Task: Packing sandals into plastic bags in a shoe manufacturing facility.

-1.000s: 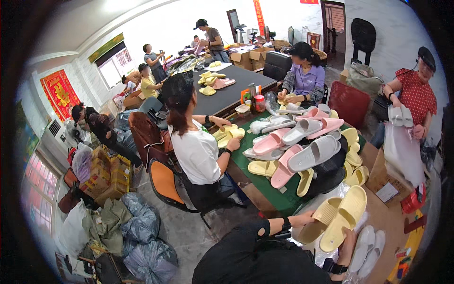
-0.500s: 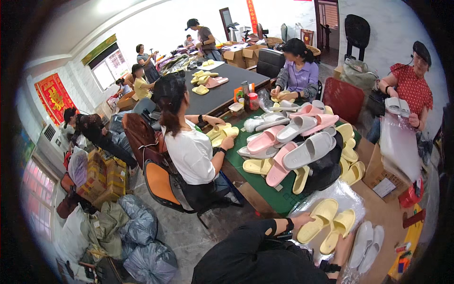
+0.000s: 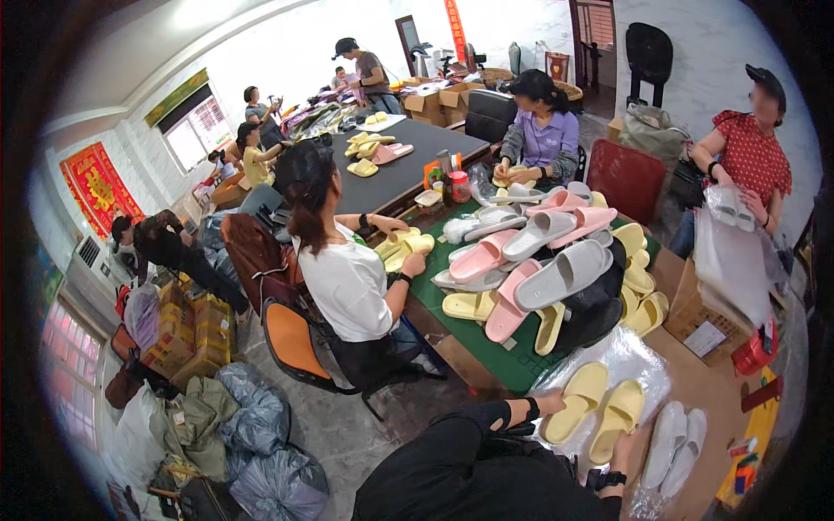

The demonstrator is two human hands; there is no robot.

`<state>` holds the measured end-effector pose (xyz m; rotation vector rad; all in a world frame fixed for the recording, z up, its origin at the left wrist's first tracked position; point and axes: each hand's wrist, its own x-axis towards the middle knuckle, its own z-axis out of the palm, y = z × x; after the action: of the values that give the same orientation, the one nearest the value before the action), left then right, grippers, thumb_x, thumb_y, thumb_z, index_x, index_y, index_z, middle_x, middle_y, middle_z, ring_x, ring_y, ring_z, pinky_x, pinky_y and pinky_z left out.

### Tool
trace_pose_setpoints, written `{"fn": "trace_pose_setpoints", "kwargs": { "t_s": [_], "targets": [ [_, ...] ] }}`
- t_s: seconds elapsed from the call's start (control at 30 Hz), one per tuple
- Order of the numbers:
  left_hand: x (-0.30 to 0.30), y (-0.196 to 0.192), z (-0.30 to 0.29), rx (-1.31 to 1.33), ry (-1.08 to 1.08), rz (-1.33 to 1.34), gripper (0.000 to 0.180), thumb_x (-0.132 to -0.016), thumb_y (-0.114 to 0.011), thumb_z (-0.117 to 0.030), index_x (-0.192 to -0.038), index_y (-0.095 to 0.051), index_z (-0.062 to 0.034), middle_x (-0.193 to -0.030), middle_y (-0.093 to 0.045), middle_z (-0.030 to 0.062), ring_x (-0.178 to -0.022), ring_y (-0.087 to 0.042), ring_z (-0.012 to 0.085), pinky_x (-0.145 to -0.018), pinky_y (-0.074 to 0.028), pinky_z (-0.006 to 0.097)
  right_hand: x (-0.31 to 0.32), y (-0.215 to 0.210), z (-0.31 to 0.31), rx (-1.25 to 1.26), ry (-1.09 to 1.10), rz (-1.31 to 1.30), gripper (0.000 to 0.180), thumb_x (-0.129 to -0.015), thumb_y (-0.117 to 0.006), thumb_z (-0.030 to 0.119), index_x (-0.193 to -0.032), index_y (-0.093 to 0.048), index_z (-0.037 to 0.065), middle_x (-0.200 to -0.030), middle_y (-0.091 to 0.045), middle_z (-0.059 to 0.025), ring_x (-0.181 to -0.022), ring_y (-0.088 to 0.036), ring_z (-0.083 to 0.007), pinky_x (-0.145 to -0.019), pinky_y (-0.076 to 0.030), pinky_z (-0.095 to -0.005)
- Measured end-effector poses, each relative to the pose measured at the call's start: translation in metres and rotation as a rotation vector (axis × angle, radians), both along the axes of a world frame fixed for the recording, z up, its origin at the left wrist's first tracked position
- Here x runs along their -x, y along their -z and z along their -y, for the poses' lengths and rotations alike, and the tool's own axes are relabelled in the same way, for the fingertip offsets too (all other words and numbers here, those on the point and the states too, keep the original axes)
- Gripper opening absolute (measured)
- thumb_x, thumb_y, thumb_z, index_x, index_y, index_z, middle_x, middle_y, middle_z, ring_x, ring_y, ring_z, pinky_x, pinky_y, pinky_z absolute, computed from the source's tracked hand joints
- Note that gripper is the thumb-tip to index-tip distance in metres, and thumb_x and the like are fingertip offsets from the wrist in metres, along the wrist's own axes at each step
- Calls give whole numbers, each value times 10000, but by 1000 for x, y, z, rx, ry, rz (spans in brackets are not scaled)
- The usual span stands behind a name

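A pair of pale yellow slides lies side by side, toes away from me, over clear plastic bags [image 3: 647, 360] at the near edge of the table. My left hand [image 3: 550, 404] grips the outer side of the left yellow slide [image 3: 577, 401]. At the heel of the right yellow slide [image 3: 618, 420], my right hand [image 3: 623, 448] holds its outer edge; some of its fingers are hidden. Close to my right hand, a pair of grey slides [image 3: 665, 443] rests partly on clear plastic.
Beyond the bags rises a pile of grey, pink and yellow slides [image 3: 565, 273] on a green mat [image 3: 430, 300]. At the left a person [image 3: 347, 278] handles yellow slides; at the right another [image 3: 751, 156] holds a bag with grey slides. A carton [image 3: 705, 317] stands below.
The yellow slides and my hands have shifted slightly left, and the slides sit more nearly parallel. The person at the right has lowered the grey slides to the plastic bag.
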<state>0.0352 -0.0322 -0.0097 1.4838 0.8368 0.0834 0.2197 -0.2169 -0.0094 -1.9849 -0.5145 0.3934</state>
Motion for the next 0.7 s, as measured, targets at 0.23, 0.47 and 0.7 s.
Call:
{"fn": "trace_pose_setpoints", "kwargs": {
  "t_s": [0.23, 0.47, 0.7],
  "targets": [
    [7, 25, 6, -153, -34, -84, 307, -692, -532, -92, -984, -534, 2, -911, -594, 168, -847, -580, 271, -705, -451, 368, 10, -17, -10, 262, 0, 245, 360, -718, -501, 32, -1065, -452, -52, -986, -497, -209, -929, -491, -320, -823, -390, -364],
    [8, 21, 5, -146, 63, -159, 378, -703, -563, -80, -1045, -450, 35, -991, -548, 158, -896, -532, 224, -755, -428, 335, 54, -68, -39, 130, -70, 178, 306, -693, -538, 62, -991, -530, -12, -1043, -479, -236, -977, -457, -347, -855, -351, -406],
    [13, 8, 11, -118, 64, -117, 393, -728, -563, -86, -1077, -417, 20, -1016, -533, 177, -935, -519, 265, -791, -412, 348, 52, -24, -45, 217, -300, 454, 189, -680, -575, 98, -850, -611, 23, -1077, -476, -249, -993, -453, -357, -894, -324, -406]
  ]
}}
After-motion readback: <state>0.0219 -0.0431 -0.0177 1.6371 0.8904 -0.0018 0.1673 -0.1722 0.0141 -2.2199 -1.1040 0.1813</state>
